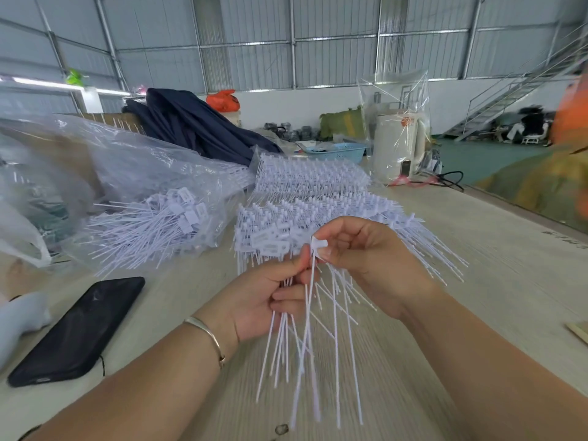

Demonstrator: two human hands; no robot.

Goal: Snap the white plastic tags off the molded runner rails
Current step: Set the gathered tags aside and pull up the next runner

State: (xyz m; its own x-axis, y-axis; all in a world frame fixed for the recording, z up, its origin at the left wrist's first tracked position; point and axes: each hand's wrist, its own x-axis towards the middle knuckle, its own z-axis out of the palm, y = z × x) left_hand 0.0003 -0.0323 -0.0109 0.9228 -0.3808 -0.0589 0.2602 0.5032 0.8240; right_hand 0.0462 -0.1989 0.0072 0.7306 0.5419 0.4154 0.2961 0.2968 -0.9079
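Hands [280, 291] between phone [78, 329], tags [305, 186]

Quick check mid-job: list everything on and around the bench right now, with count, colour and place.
tag bundle: one bunch, white, held in both hands
runner rails: stacked, count unclear, white, bench centre
plastic bag: one, clear, loose tags inside, left
phone: one, black, near left
kettle: one, cream, under clear wrap, far right
basket: one, blue, far centre
cloth: one, navy, far left
left hand: grips stems
right hand: pinches a tag head
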